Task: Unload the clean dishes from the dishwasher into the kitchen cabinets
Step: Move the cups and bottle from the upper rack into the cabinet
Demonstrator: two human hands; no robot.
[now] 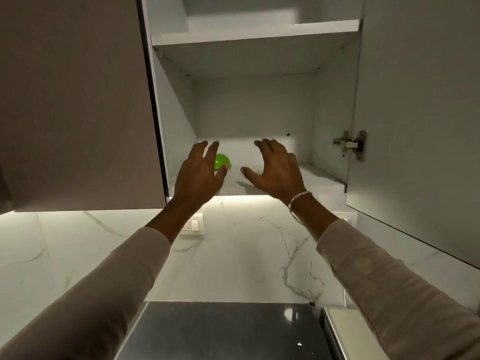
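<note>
Cabinet (254,105) open above you, door (415,126) swung right. Green bowl (222,160) sits dome side up on the lower shelf (314,178), near its front left corner. Your left hand (200,175) is raised before the bowl, fingers spread, thumb overlapping it; contact cannot be told. Your right hand (278,170), bracelet (298,197) at the wrist, is spread too and holds nothing, at the shelf's front edge.

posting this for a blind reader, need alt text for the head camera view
The left hand and right hand, fingers spread and empty, reach into an open wall cabinet. A green bowl sits on its bottom shelf just behind the left hand.
</note>
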